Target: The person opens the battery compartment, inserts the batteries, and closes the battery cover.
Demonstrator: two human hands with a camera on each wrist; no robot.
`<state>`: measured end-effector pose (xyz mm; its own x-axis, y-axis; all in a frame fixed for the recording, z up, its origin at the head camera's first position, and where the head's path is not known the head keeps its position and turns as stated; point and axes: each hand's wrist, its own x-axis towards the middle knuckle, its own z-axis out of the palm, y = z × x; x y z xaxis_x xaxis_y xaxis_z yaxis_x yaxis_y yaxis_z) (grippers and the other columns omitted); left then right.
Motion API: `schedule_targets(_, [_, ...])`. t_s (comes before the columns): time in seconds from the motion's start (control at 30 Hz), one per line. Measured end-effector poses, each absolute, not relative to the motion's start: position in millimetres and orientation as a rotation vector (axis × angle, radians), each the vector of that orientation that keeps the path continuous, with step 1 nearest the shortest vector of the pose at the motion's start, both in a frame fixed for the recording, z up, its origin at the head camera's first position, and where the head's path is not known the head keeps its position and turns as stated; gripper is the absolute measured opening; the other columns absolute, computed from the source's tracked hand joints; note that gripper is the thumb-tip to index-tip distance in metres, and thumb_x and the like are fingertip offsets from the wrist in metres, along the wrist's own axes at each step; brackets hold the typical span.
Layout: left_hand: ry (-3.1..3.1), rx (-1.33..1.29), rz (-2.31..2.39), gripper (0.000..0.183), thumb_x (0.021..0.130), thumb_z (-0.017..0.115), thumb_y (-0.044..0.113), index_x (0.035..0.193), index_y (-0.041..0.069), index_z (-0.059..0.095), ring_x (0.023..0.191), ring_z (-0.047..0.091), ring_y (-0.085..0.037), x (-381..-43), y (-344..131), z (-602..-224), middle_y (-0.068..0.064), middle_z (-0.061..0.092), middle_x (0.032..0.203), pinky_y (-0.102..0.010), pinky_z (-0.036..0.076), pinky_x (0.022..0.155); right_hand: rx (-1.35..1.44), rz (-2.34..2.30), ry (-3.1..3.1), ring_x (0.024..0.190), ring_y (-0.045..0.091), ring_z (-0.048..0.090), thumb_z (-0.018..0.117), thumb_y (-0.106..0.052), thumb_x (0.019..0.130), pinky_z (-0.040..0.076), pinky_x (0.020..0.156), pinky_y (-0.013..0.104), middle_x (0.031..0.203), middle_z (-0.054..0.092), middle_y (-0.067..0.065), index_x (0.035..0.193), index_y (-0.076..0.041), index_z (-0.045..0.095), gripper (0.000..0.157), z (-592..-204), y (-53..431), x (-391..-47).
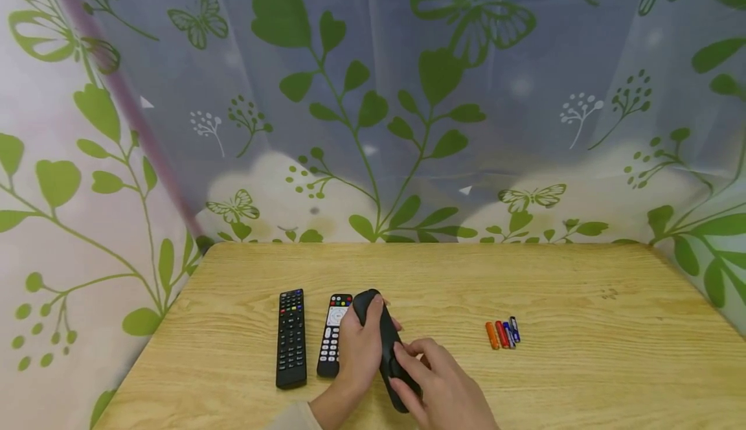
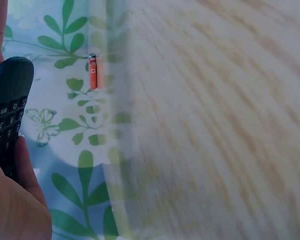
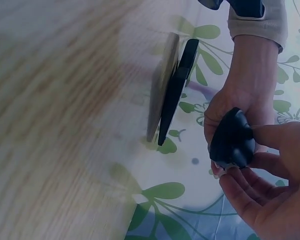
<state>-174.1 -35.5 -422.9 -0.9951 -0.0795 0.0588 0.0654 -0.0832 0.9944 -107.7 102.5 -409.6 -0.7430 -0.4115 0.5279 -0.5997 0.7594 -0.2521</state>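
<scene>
A black remote control (image 1: 389,342) is held off the table, tilted, its smooth back toward the head camera. My left hand (image 1: 360,347) grips its upper half, thumb along the back. Thumb and fingers of my right hand (image 1: 445,384) pinch its lower part, where a dark edge shows on the back; whether that is a loose cover I cannot tell. In the left wrist view, number buttons show on the remote control (image 2: 9,107). The right wrist view has the remote control (image 3: 231,142) end-on, between both hands.
Left of the hands, a long black remote (image 1: 291,339) lies buttons up. Beside it, a second remote (image 1: 329,352) with white buttons is partly covered by the left hand. Several small batteries (image 1: 502,334), orange, red and blue, lie to the right. A patterned curtain (image 1: 373,125) hangs behind the table.
</scene>
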Motion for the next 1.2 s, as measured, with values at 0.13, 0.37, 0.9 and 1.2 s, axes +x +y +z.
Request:
schedule_targets(0.13, [-2.058, 0.017, -2.241, 0.036, 0.101, 0.048, 0.036, 0.104, 0.001, 0.056, 0.056, 0.064, -0.023, -173, -36, -422, -0.012, 0.065, 0.070, -0.033, 0.056, 0.050, 0.775, 0.613, -2.428, 0.080, 0.007, 0.053, 0.080, -0.025, 0.079, 0.046, 0.061, 0.017, 0.102, 0.055, -0.005, 0.112, -0.007, 0.071, 0.039, -413, 103, -109])
schedule_targets(0.37, [-2.056, 0.005, -2.212, 0.037, 0.101, 0.049, 0.034, 0.106, -0.002, 0.055, 0.061, 0.065, -0.022, -170, -33, -420, -0.011, 0.065, 0.070, -0.030, 0.056, 0.053, 0.686, 0.754, -2.369, 0.072, 0.003, 0.053, 0.084, -0.022, 0.073, 0.045, 0.056, 0.014, 0.097, 0.056, -0.008, 0.108, -0.010, 0.070, 0.040, -417, 104, -107])
schedule_targets(0.9, [-2.015, 0.007, -2.293, 0.041, 0.101, 0.048, 0.037, 0.108, -0.004, 0.054, 0.052, 0.064, -0.026, -169, -32, -420, -0.014, 0.064, 0.071, -0.039, 0.057, 0.050, 0.738, 0.667, -2.319, 0.070, 0.001, 0.050, 0.083, -0.028, 0.075, 0.040, 0.055, 0.009, 0.098, 0.056, -0.005, 0.104, -0.008, 0.074, 0.036, -423, 105, -106])
schedule_targets(1.2, [-1.975, 0.015, -2.358, 0.036, 0.102, 0.048, 0.034, 0.107, -0.002, 0.052, 0.048, 0.063, -0.029, -171, -33, -418, -0.017, 0.063, 0.072, -0.043, 0.057, 0.049, 0.775, 0.498, -2.324, 0.070, 0.005, 0.044, 0.070, -0.040, 0.087, 0.039, 0.053, 0.014, 0.103, 0.058, 0.001, 0.103, -0.009, 0.075, 0.036, -423, 105, -102])
